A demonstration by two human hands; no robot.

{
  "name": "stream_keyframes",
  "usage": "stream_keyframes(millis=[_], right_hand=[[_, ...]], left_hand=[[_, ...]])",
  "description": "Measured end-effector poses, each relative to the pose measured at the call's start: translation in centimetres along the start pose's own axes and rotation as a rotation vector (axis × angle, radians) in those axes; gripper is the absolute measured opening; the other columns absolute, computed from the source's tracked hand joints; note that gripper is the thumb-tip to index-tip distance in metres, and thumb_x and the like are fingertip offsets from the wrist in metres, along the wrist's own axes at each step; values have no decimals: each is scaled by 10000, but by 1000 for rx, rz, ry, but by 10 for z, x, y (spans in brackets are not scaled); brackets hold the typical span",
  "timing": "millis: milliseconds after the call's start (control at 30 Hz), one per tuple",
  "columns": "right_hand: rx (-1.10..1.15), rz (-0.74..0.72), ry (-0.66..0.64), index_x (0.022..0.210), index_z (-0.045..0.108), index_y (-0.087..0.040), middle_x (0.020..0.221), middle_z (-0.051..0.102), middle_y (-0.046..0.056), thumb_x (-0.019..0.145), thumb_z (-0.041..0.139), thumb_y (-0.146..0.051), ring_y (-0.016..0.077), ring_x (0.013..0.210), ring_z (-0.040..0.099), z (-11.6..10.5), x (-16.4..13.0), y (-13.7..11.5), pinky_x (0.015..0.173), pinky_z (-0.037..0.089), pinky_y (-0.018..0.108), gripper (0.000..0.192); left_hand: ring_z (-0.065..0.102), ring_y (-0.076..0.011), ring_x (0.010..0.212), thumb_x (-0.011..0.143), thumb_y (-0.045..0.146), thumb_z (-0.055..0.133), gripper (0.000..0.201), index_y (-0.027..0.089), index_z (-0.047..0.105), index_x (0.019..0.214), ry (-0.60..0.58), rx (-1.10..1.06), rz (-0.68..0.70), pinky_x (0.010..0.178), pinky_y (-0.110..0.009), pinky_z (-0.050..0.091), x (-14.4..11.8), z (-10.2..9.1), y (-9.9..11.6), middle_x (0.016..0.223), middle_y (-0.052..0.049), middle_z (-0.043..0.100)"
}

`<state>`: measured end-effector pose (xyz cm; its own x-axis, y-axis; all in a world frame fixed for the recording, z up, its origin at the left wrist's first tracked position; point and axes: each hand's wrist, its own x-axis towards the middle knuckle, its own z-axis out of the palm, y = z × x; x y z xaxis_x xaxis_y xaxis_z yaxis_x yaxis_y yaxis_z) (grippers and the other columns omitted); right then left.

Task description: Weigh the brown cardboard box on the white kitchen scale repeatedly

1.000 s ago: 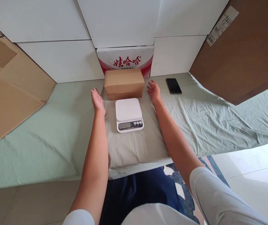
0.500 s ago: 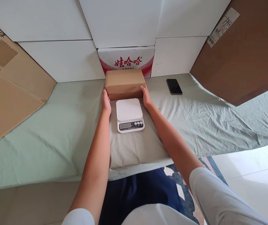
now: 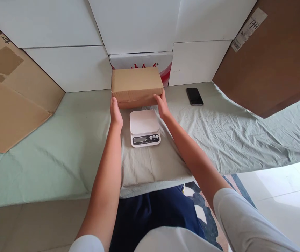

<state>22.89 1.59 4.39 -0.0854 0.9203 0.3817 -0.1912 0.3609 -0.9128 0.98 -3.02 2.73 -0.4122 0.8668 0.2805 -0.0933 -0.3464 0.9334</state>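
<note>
Between my two hands is a closed brown cardboard box [image 3: 136,80], raised off the cloth just behind the scale. My left hand [image 3: 115,112] grips its left end, with the thumb at the lower front corner. On the other end, my right hand [image 3: 162,105] has its thumb on the front face and its fingers around the right side, partly hidden. A white kitchen scale [image 3: 144,127] rests on the cloth in front of the box, its plate bare and its dark button panel facing me.
Green cloth [image 3: 87,140] covers the table. A black phone [image 3: 194,96] lies to the right. Behind the held box stands a white-and-red carton [image 3: 167,70] against white panels [image 3: 136,24]. Large cardboard pieces flank the table at left [image 3: 16,105] and right [image 3: 268,63].
Both hands have lifted the cardboard box off the cloth. It now covers more of the red lettering on the carton behind. The scale and phone have stayed in place.
</note>
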Motion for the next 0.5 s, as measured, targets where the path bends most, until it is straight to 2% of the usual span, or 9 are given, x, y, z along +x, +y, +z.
stream_keyframes(millis=[100,200,300,367,500], right_hand=[[-17,-44,-12,1478,458,-339,1581,539,4,873,596,-579,302,1547,417,-2,-15,-31,1375,276,535,665],[-28,-59,-47,1468,494,-340,1582,538,0,873,616,-490,312,1577,369,-11,-48,-49,1389,232,551,626],[0,14,-21,1472,500,-396,1577,549,-43,857,606,-398,304,1572,368,-22,-89,-51,1395,222,566,623],[25,62,27,1481,492,-413,1537,579,-35,842,586,-364,310,1516,429,-25,-112,-49,1376,272,575,648],[35,106,26,1489,476,-432,1465,615,-7,837,551,-365,302,1434,501,-23,-134,-50,1308,395,555,660]], left_hand=[[262,-221,1662,907,850,404,846,280,542,1516,-45,-26,35,1356,-356,228,-31,-2,31,1720,-50,418],[257,-229,1664,892,860,426,805,340,566,1490,-102,-6,1,1356,-379,240,-73,-8,53,1704,-26,448],[321,-253,1641,894,862,410,786,357,587,1470,-136,23,-26,1345,-404,272,-112,-13,63,1685,-35,478],[306,-261,1647,899,861,400,784,355,597,1464,-142,43,-39,1346,-406,265,-131,-15,66,1685,-38,479],[324,-278,1639,912,838,408,748,360,616,1449,-116,50,-1,1340,-417,268,-152,-20,67,1688,-38,474]])
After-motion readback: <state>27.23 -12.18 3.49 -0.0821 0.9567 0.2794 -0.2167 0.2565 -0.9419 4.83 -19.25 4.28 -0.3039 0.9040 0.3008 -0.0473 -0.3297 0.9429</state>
